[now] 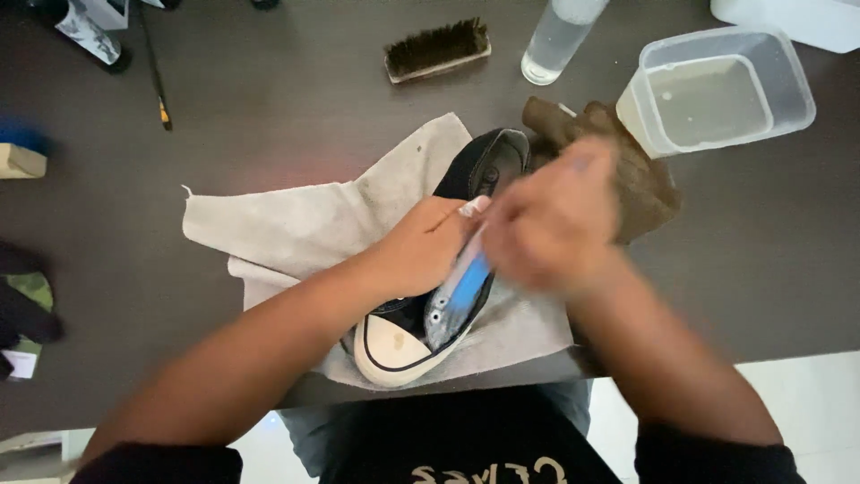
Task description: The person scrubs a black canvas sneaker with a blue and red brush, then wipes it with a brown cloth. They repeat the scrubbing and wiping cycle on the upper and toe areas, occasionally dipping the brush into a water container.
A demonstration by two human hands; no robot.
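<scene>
L hand (421,246) lies on top of the black sneaker (448,278), fingers curled over its upper, pinning it down. Sneaker sits mid-counter on a grey cloth (296,224); long axis runs diagonal, white toe cap near the person at lower left, heel opening away at upper right. Small brush w/ blue handle (461,287) lies along that axis on the shoe's side. R hand (555,224) is closed round the brush's upper end, blurred, just beside L hand. Both hands at the shoe; L nearer the toe. Behind: bristle brush (437,49), clear bottle (555,40), brown rag (627,170). Far right, clear plastic tub (717,90) w/ cloudy water on the dark counter (269,108).
</scene>
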